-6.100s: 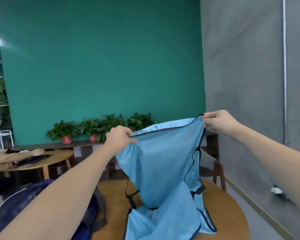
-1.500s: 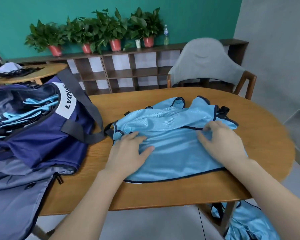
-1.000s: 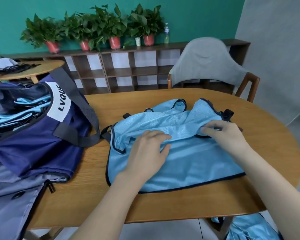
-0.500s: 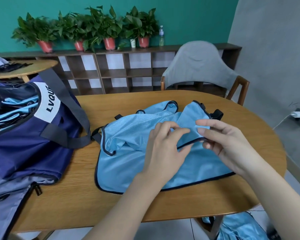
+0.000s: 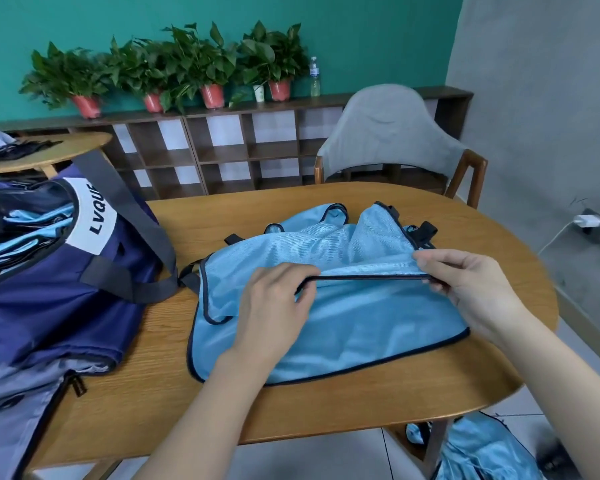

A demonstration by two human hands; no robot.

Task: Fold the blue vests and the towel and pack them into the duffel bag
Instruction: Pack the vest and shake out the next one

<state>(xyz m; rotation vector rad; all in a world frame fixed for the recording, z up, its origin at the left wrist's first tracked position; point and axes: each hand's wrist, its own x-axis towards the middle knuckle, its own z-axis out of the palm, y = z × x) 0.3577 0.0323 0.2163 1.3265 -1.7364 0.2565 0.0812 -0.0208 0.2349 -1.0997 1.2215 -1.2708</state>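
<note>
Vest (image 5: 343, 317) hem now lifted off bench (image 5: 326, 403), pulled taut between my left fingers (image 5: 307, 289) and right fingers (image 5: 430, 268), both pinching it; fold starting.

Left of my left hand (image 5: 274, 306) the duffel bag (image 5: 59, 292) blocks the table (image 5: 326, 410). Beyond my right hand (image 5: 471, 289) I see bare tabletop, then a chair (image 5: 388, 133).

Blue vest (image 5: 343, 327) lies on table – beside open duffel bag (image 5: 49, 289) (vests inside).
</note>
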